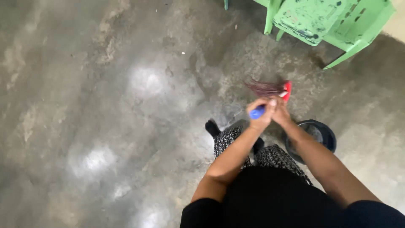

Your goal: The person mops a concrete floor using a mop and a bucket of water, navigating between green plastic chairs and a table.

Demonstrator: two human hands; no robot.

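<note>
Polished concrete floor [126, 105] lies underfoot. Both hands, left hand [259, 113] and right hand [280, 110], are clasped around a blue-handled broom [270, 89]; mid-sweep, its bristles need drawing across toward the dark bucket [327, 133].

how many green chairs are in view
1 for sure: a green plastic chair at the top right, beyond the broom both hands grip. A green leg at the top edge may belong to another.

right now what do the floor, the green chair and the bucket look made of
Floor: looks like polished concrete, grey and mottled, with glossy light patches.
Green chair: probably moulded plastic, matte, with scuffed, dirty marks.
Bucket: dark, smooth rim, likely plastic; hard to be sure.
</note>
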